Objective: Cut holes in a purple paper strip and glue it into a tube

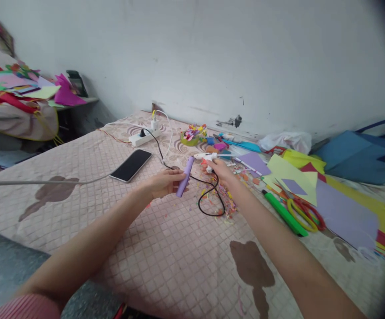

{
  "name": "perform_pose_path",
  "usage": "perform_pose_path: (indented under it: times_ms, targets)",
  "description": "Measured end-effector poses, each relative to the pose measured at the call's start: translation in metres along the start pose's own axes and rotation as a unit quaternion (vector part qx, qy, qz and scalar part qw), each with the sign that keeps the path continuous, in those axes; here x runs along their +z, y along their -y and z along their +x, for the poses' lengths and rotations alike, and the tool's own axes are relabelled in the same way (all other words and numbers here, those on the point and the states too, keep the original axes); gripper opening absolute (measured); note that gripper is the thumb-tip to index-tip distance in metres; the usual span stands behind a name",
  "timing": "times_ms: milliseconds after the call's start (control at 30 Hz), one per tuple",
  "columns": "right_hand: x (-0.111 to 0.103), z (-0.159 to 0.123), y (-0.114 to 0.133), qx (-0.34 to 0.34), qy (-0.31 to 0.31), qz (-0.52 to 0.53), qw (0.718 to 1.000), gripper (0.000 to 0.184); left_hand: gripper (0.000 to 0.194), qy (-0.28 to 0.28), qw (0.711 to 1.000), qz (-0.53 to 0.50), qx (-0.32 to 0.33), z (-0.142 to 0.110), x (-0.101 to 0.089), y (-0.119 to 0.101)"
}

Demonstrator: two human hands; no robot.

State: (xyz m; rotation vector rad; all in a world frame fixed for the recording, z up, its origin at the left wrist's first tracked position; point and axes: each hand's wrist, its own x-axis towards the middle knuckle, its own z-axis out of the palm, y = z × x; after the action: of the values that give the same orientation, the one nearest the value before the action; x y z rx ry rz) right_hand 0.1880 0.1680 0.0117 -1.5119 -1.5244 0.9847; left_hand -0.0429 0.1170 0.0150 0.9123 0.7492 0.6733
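In the middle of the view, my left hand [167, 182] pinches a purple strip [184, 177], perhaps folded or rolled paper, held slanting upward. My right hand [220, 170] is wrapped round a white glue gun [208, 157]. Its nozzle points left, close to the top end of the purple strip; whether they touch I cannot tell. A glue stick [225, 155] juts from the gun's back. The gun's black cord [212, 214] loops on the bed cover beneath my right hand and runs toward a white power strip [145, 138].
A phone [131, 165] lies left of my hands. Paper scraps [227, 201] are strewn under the cord. Right of my right arm are a green cutter [285, 213], scissors [300, 210] and coloured paper sheets [348, 217]. A tape roll [189, 141] holding scraps sits near the wall.
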Motion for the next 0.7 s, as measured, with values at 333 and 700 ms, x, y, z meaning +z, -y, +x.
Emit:
perform_pose_path:
  times_ms: [333,700]
  targets:
    - [-0.007,-0.074,0.017,-0.175,-0.104,-0.127,0.971,0.026,0.011,0.064,0.995,-0.08,-0.004,-0.008,0.017,-0.001]
    - [0.033,-0.155,0.018,-0.306,-0.065,-0.13,0.941,0.039,0.008,0.061,0.988,-0.139,0.031,-0.005,0.03,0.013]
